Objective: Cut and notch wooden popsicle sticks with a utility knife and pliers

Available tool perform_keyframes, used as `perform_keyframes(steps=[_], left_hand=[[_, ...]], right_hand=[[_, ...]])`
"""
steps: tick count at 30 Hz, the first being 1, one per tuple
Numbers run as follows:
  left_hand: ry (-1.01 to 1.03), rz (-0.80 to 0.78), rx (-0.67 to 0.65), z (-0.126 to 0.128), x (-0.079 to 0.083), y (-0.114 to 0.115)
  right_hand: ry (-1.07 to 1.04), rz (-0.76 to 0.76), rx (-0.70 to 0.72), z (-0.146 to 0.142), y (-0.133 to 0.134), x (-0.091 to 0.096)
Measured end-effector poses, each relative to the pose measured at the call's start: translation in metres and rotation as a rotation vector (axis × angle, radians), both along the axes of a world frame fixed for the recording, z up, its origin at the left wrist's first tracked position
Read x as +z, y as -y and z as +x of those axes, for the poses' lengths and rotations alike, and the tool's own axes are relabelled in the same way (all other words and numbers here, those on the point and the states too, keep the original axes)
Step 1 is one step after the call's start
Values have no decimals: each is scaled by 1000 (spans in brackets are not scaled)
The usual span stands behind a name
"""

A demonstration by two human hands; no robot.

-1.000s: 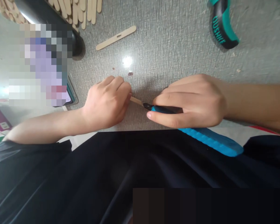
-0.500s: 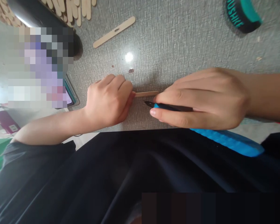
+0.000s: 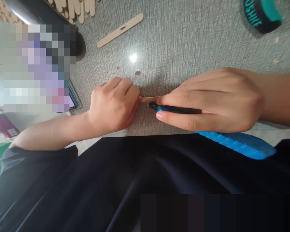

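Note:
My left hand (image 3: 113, 104) is closed in a pinch on one end of a thin wooden stick (image 3: 150, 99) that lies level over the grey table (image 3: 183, 42). My right hand (image 3: 212, 100) is wrapped round a blue-handled cutting tool (image 3: 232, 143). The tool's dark tip (image 3: 152, 105) sits just under the stick, close to my left fingertips. The blue handle sticks out past my right palm toward the table's near edge. Most of the stick is hidden by the two hands.
A loose wooden stick with a slot (image 3: 120, 30) lies farther back. A heap of sticks (image 3: 74, 8) sits at the top left beside a dark curved object (image 3: 79, 48). A black and teal tool handle (image 3: 261, 16) rests at the top right. Dark clothing fills the foreground.
The stick went from tilted to level between my hands. My right hand with the cutting tool drew a little closer to my left, and the tip now sits right under the stick.

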State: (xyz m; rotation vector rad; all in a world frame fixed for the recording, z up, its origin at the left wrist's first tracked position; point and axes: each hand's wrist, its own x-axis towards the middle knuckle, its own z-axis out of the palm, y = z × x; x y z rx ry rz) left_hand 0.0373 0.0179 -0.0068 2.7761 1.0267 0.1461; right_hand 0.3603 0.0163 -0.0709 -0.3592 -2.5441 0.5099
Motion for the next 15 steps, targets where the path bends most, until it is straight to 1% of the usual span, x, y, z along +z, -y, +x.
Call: perform_keyframes(steps=[3,9,12,15], left_hand=[[-22,34,-1,2,0,1],[-10,96,-31,3,1,1],[14,109,-53,2,1,-1],[34,119,-61,3,2,-2]], right_hand=[[-21,49,0,0,0,0],[-101,214,-38,-7,-2,8],[-89,215,-32,-7,-2,8],[-51,158,-22,-5,-1,4]])
